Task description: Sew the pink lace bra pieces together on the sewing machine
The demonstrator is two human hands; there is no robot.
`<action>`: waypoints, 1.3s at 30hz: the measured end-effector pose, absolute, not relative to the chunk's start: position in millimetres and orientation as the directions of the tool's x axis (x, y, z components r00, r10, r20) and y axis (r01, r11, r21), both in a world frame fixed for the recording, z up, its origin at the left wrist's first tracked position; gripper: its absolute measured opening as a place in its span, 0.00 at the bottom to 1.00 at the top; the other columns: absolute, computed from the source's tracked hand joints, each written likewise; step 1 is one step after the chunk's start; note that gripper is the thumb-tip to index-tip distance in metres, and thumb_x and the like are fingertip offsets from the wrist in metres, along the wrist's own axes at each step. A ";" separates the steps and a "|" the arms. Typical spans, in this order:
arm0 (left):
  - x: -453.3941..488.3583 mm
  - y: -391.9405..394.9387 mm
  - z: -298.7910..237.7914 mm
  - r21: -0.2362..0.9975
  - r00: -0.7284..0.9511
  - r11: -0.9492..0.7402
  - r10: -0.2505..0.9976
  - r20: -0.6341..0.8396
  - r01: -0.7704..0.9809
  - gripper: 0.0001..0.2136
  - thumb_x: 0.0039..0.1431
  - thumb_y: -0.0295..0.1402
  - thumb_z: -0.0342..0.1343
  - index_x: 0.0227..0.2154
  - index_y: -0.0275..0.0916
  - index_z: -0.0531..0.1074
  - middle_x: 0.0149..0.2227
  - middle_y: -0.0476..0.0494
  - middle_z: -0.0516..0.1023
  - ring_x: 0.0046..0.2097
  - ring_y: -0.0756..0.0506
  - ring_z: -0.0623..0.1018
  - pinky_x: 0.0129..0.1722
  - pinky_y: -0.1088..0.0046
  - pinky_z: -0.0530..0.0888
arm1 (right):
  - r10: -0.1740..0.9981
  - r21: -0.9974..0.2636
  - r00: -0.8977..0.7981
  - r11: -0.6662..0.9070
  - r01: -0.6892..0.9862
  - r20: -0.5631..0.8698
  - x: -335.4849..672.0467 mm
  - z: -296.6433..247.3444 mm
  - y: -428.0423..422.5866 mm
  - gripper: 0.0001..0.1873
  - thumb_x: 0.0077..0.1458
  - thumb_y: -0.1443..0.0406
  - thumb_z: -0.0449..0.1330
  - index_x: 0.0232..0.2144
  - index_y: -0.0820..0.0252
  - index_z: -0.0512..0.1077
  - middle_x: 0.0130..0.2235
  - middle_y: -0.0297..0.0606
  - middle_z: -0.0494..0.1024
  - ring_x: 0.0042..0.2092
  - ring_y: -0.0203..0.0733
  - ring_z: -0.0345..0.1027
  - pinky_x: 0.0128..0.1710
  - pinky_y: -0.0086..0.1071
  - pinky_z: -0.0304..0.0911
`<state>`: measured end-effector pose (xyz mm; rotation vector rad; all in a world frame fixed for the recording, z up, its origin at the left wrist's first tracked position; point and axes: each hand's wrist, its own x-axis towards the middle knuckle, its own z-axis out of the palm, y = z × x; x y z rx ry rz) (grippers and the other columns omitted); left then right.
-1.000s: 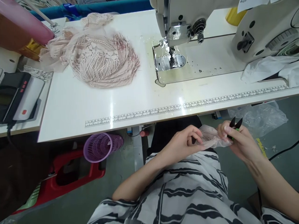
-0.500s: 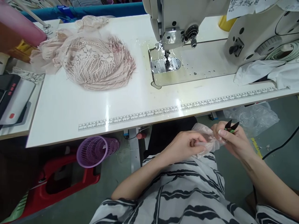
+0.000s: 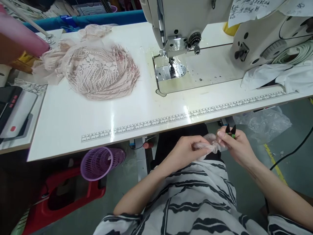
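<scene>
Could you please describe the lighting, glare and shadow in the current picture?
Head view: pale glare streaks on the white table; bright highlights on the metal plate beneath the needle; deep shadow left of the purple basket; left hand and right hand clearly outlined, sheer cloth between them paler.

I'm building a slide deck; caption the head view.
Left hand and right hand hold pale cloth in front of a sewing machine, the right also gripping dark-bladed snips.

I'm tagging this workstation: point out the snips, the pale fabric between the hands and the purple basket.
Snips (image 3: pixel 233 131), head view: one dark blade.
Pale fabric (image 3: pixel 215 146), head view: its gathered middle.
Purple basket (image 3: pixel 97 164), head view: its inner wall.
</scene>
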<state>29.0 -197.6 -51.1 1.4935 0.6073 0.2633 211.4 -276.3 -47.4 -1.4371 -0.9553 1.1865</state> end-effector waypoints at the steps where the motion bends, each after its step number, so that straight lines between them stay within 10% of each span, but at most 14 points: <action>1: 29.2 -199.7 -51.7 0.982 0.812 -0.037 0.569 -0.131 0.185 0.06 0.60 0.34 0.56 0.35 0.37 0.75 0.28 0.49 0.74 0.26 0.54 0.69 0.24 0.80 0.64 | 0.964 -0.984 0.194 -0.180 -0.018 -0.180 211.3 -45.8 -276.5 0.16 0.59 0.58 0.58 0.21 0.58 0.68 0.23 0.31 0.63 0.25 0.33 0.54 0.28 0.32 0.51; 6: 23.6 -207.3 -61.8 0.719 0.639 -0.681 0.617 0.460 0.139 0.04 0.60 0.26 0.54 0.33 0.36 0.74 0.24 0.50 0.71 0.25 0.54 0.67 0.25 0.78 0.63 | 0.983 -0.991 0.131 -0.135 0.017 -0.132 215.3 -38.2 -284.5 0.07 0.60 0.60 0.57 0.34 0.54 0.74 0.27 0.33 0.68 0.29 0.36 0.63 0.30 0.31 0.59; 11: 9.2 -207.2 -73.2 0.354 0.517 -0.911 0.411 0.751 0.210 0.04 0.57 0.21 0.56 0.32 0.37 0.70 0.19 0.54 0.67 0.22 0.53 0.63 0.23 0.75 0.58 | 0.994 -0.990 0.052 -0.104 0.093 -0.100 218.6 -36.0 -293.8 0.07 0.61 0.62 0.55 0.36 0.51 0.74 0.29 0.34 0.70 0.29 0.35 0.63 0.27 0.29 0.60; 20: -11.0 -202.7 -67.1 0.150 0.536 -0.967 0.239 0.810 0.206 0.06 0.56 0.22 0.51 0.28 0.39 0.66 0.17 0.55 0.67 0.19 0.53 0.63 0.22 0.74 0.59 | 0.993 -0.867 -0.113 0.080 0.491 0.028 199.4 -25.3 -285.0 0.12 0.60 0.63 0.56 0.47 0.51 0.69 0.30 0.32 0.71 0.28 0.33 0.63 0.25 0.27 0.59; 28: -13.7 -205.1 -74.0 0.240 0.477 -0.953 0.300 0.826 0.184 0.06 0.58 0.22 0.50 0.28 0.38 0.64 0.19 0.53 0.70 0.20 0.52 0.63 0.22 0.74 0.59 | 0.911 -0.561 -0.243 0.398 0.726 0.332 179.6 -30.3 -275.6 0.20 0.58 0.68 0.58 0.54 0.60 0.67 0.37 0.39 0.74 0.35 0.36 0.66 0.31 0.29 0.62; 39: -19.2 -203.6 -76.6 0.252 0.472 -0.951 0.308 0.826 0.180 0.04 0.61 0.24 0.48 0.31 0.38 0.65 0.19 0.53 0.70 0.21 0.52 0.63 0.23 0.74 0.60 | 0.851 -0.307 -0.343 0.476 0.824 0.398 175.3 -30.1 -274.5 0.18 0.56 0.68 0.60 0.49 0.65 0.69 0.35 0.40 0.74 0.34 0.37 0.65 0.31 0.31 0.61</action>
